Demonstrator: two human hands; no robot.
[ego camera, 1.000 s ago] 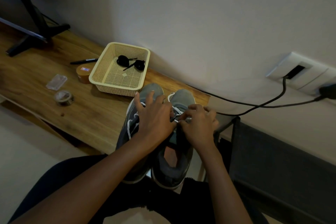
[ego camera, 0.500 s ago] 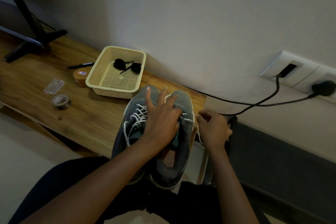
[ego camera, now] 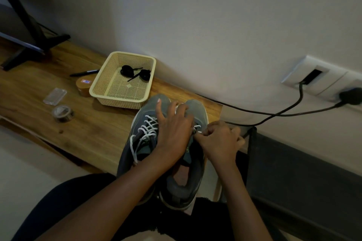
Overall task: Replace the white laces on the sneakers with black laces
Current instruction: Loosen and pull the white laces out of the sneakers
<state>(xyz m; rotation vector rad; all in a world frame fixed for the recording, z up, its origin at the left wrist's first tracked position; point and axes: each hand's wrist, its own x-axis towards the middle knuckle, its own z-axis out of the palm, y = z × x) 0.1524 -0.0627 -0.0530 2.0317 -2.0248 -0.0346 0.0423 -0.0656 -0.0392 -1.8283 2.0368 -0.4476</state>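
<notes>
Two grey sneakers stand side by side at the end of the wooden table (ego camera: pixel 98 129), heels toward me. The left sneaker (ego camera: pixel 137 143) keeps its white lace (ego camera: pixel 147 131) threaded. My left hand (ego camera: pixel 174 131) presses flat with spread fingers on the right sneaker (ego camera: pixel 188 178), hiding most of its lacing. My right hand (ego camera: pixel 221 141) is curled at that shoe's right side and pinches its white lace (ego camera: pixel 197 128) near the eyelets. Two coiled black laces (ego camera: pixel 135 72) lie in a cream plastic basket (ego camera: pixel 101 88) behind the shoes.
Left of the basket lie a black pen (ego camera: pixel 84 73), a round brown tin (ego camera: pixel 83 86), a clear plastic case (ego camera: pixel 54 96) and a tape roll (ego camera: pixel 63 112). Black cables (ego camera: pixel 274 114) run to wall sockets (ego camera: pixel 321 82). A dark chair (ego camera: pixel 293 172) stands at right.
My right hand went out to the right with the white lace, then came back in against the right sneaker's eyelets. My left hand stayed pressed on the shoes.
</notes>
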